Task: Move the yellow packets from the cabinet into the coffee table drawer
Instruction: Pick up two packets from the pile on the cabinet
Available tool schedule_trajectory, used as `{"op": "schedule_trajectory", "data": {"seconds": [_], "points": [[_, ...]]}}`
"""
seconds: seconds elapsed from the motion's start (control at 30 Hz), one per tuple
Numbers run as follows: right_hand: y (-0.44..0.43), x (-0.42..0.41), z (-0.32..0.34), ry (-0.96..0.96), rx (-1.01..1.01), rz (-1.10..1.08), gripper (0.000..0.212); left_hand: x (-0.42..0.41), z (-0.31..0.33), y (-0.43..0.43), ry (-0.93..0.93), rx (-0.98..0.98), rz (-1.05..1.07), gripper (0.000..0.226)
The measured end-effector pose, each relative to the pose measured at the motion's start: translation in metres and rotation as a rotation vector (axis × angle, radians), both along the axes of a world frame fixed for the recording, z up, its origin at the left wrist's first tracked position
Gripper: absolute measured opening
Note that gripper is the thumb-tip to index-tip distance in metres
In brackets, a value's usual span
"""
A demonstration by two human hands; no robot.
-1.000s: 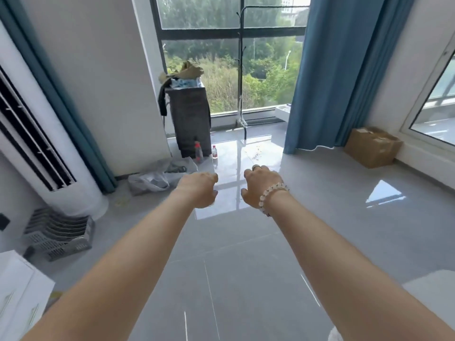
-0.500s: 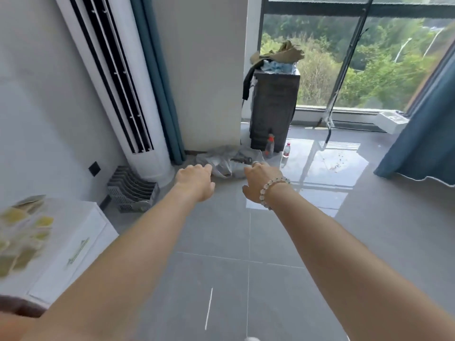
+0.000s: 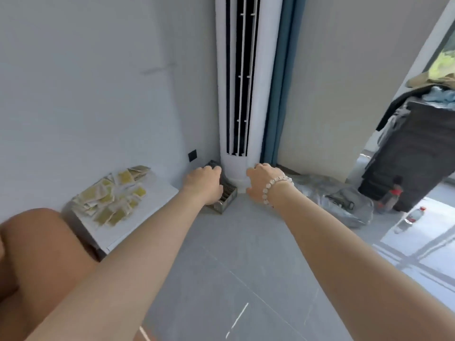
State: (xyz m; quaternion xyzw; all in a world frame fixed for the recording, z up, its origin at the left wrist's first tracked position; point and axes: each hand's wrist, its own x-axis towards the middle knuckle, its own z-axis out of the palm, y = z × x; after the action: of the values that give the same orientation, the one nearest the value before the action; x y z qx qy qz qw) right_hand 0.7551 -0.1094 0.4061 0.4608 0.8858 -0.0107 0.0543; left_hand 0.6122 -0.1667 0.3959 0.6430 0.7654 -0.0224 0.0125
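Head view: yellow packets on the cabinet lie at nine o'clock from my left hand, nearer than my right hand, both loosely curled, empty.

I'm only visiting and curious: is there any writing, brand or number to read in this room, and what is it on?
No text here can be read.
Yellow packets on the white cabinet: pale label patches, too blurred to read.
Red-labelled bottle on the floor: label too small and blurred.
Red-capped bottle beside it: unreadable.
Tall air conditioner: no lettering visible.
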Motion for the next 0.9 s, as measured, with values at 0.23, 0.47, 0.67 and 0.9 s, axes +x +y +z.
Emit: {"op": "schedule_trajectory", "data": {"seconds": [0.23,0.47,0.67,0.9], "points": [[0.041,-0.124,-0.007,-0.002,-0.028,0.301,0.034,-0.098,-0.013,0.005,0.022,-0.047,0.305,0.039],[0.074,-0.243,-0.036,0.012,-0.033,0.476,0.036,-0.193,-0.035,0.012,0.034,-0.074,0.486,0.036],[0.112,-0.353,-0.058,0.007,-0.048,0.582,0.042,-0.283,-0.049,0.05,0.034,-0.095,0.558,0.028],[0.171,-0.435,-0.078,-0.021,-0.081,0.586,0.039,-0.381,-0.07,0.089,0.04,-0.129,0.625,0.037]]}}
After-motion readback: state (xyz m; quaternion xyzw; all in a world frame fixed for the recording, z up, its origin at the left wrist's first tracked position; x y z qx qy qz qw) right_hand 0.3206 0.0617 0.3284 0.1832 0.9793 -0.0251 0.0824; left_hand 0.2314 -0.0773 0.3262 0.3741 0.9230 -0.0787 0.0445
